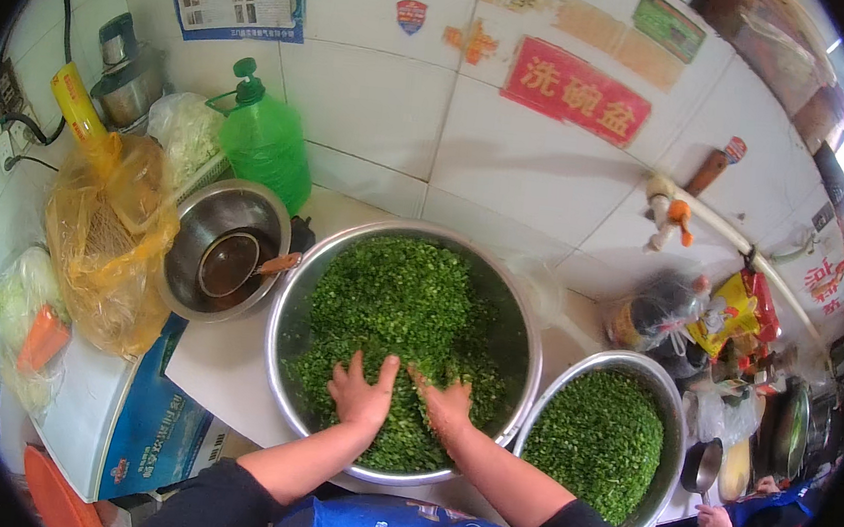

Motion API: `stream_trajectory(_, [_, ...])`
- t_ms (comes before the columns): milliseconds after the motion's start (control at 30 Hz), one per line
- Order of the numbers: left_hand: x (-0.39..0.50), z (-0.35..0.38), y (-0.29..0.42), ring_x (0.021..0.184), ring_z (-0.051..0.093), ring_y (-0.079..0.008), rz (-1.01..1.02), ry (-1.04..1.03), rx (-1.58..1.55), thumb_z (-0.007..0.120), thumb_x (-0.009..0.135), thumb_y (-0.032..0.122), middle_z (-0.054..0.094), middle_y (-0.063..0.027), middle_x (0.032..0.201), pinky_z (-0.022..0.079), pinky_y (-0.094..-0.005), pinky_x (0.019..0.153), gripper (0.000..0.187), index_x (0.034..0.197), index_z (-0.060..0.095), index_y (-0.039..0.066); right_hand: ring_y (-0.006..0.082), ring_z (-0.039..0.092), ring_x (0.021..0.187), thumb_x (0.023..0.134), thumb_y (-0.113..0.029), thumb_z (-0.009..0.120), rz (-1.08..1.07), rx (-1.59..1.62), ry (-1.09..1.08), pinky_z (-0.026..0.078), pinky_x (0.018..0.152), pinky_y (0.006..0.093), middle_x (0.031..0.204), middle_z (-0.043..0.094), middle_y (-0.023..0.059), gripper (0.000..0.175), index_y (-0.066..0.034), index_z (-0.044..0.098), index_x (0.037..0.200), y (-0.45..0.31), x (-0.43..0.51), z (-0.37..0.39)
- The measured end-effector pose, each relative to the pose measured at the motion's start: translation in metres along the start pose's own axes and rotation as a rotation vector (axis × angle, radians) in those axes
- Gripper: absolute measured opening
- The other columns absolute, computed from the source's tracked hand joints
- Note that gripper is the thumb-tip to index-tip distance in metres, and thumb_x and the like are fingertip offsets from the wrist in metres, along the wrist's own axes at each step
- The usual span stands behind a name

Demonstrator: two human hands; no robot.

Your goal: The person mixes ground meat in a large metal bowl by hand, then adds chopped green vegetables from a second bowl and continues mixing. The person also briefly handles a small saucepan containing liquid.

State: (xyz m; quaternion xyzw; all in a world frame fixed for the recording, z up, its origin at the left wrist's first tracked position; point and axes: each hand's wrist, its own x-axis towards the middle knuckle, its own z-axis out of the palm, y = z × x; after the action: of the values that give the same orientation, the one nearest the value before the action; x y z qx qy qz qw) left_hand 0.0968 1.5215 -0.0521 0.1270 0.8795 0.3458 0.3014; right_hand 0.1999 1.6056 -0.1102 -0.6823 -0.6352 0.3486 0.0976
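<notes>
A large steel basin in front of me holds a heap of finely chopped green vegetables. My left hand presses palm down into the near part of the heap, thumb and fingers spread. Just to its right, my right hand pushes into the same greens. Its thumb and fingers are apart, with green bits stuck to them, and some fingertips are buried. At the lower right, a second steel basin is heaped with similar chopped greens.
A steel bowl with a wooden-handled strainer stands left, beside a yellow plastic bag and a green jug. Wall tap and bagged bottle are at right. Beyond, another person's hand holds a metal ladle.
</notes>
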Motion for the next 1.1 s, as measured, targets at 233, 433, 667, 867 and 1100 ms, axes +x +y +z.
stream_trajectory(233, [0.013, -0.007, 0.015, 0.135, 0.032, -0.038, -0.037, -0.056, -0.411, 0.068, 0.081, 0.053, 0.03, -0.024, 0.148, 0.028, -0.0437, 0.111, 0.084, 0.136, 0.044, -0.006, 0.021, 0.061, 0.092, 0.078, -0.024, 0.076, 0.02, 0.67, -0.117, 0.049, 0.079, 0.0344, 0.109, 0.064, 0.0133, 0.052, 0.0036, 0.057, 0.118, -0.032, -0.003, 0.014])
stream_trajectory(433, [0.015, -0.027, 0.042, 0.122, 0.047, -0.0297, 0.088, -0.192, -0.864, 0.071, 0.083, 0.037, 0.048, -0.0187, 0.136, 0.036, -0.0378, 0.104, 0.077, 0.14, 0.04, -0.004, 0.0172, 0.063, 0.089, 0.082, -0.018, 0.074, -0.101, 0.988, -0.26, 0.05, 0.081, 0.0303, 0.102, 0.07, 0.0087, 0.032, 0.0007, 0.065, 0.107, -0.08, -0.023, -0.016])
stream_trajectory(667, [-0.006, -0.05, 0.083, 0.091, 0.06, -0.0175, 0.289, -0.201, -0.97, 0.062, 0.089, 0.025, 0.062, -0.0068, 0.103, 0.047, -0.031, 0.082, 0.033, 0.113, 0.058, 0.002, 0.0223, 0.063, 0.095, 0.081, -0.03, 0.074, -0.279, 1.015, -0.105, 0.049, 0.085, 0.0345, 0.106, 0.068, 0.0117, 0.044, -0.0021, 0.062, 0.112, -0.102, -0.024, -0.018])
stream_trajectory(867, [-0.045, -0.041, 0.11, 0.091, 0.06, -0.0171, 0.334, -0.261, -1.015, 0.064, 0.089, 0.022, 0.062, -0.0076, 0.104, 0.048, -0.0311, 0.081, 0.033, 0.115, 0.057, 0.003, 0.0153, 0.062, 0.095, 0.085, -0.017, 0.071, -0.502, 1.058, -0.013, 0.049, 0.085, 0.0304, 0.105, 0.068, 0.008, 0.036, -0.001, 0.061, 0.116, -0.092, -0.027, -0.063])
stream_trajectory(1100, [-0.12, 0.037, 0.145, 0.087, 0.06, -0.0157, 0.435, -0.53, -1.0, 0.067, 0.086, 0.02, 0.062, -0.0066, 0.099, 0.048, -0.0291, 0.079, 0.031, 0.111, 0.058, 0.003, 0.016, 0.061, 0.098, 0.086, -0.017, 0.07, -0.456, 1.292, 0.151, 0.048, 0.088, 0.0307, 0.106, 0.067, 0.0078, 0.039, -0.0013, 0.058, 0.12, -0.012, -0.037, -0.175])
